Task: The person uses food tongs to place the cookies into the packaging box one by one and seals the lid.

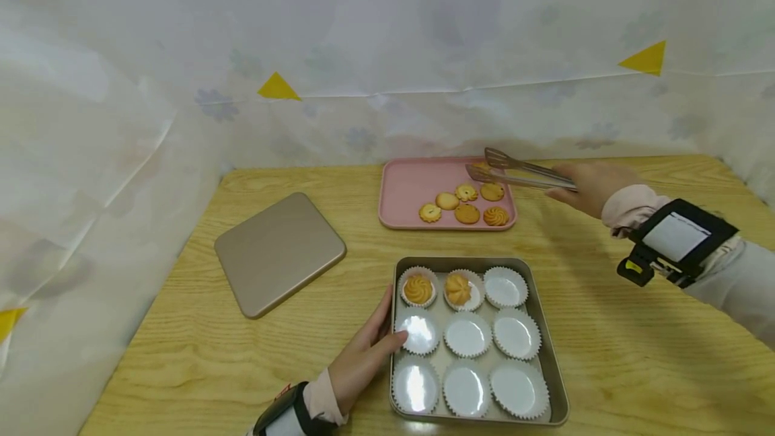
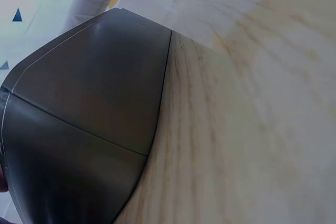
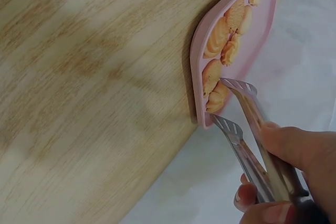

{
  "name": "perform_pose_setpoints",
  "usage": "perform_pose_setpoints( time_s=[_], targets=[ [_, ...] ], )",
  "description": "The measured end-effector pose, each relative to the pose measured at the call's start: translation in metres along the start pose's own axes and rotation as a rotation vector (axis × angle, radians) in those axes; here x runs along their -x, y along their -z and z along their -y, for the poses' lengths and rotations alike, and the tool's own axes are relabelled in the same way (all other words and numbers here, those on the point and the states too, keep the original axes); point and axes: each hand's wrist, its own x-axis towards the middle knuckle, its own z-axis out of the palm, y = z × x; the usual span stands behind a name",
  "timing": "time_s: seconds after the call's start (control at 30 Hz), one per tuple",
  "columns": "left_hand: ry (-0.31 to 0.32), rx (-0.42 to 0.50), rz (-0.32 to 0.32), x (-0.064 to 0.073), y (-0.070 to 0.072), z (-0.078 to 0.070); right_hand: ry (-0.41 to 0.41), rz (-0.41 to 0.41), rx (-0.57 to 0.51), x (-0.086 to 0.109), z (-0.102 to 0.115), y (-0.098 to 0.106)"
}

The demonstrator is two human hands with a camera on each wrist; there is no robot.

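My left hand (image 1: 363,358) grips the left wall of a square baking tin (image 1: 547,336), its thumb over the rim. White paper cups (image 1: 467,334) line the tin; a swirl cookie (image 1: 418,289) sits in the back-left cup and a ridged cookie (image 1: 458,289) in the back-middle one. With my right hand (image 1: 590,187) I hold metal tongs (image 1: 529,182) over the right end of a pink tray (image 1: 412,184). In the right wrist view the spread tong tips are on either side of a cookie (image 3: 216,98); contact is unclear. Several other cookies (image 1: 467,214) lie on the tray.
A flat, gold-brown metal lid (image 1: 280,254) lies on the wooden table (image 1: 181,328) at left. Behind the pink tray, a pale patterned sheet (image 1: 387,39) with yellow triangles rises along the table's back edge. In the left wrist view, a dark metal surface (image 2: 84,87) fills the left.
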Motion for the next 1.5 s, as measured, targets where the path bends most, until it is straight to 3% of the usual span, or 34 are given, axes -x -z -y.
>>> perform_pose_setpoints(
  time_s=[0.23,0.63,1.07,1.5],
  targets=[
    [0.002,0.008,-0.003,-0.001,0.0,0.0,0.005,0.02,-0.03,-0.005,-0.001,-0.007],
    [0.004,0.006,-0.004,0.0,-0.001,0.001,0.058,-0.043,-0.039,0.003,-0.001,-0.011],
    [-0.002,0.011,0.011,0.002,-0.002,-0.001,0.039,-0.056,-0.091,0.037,0.0,-0.003],
    [-0.005,0.005,0.018,0.001,0.0,0.001,0.033,-0.172,-0.023,0.09,0.005,0.007]
  ],
)
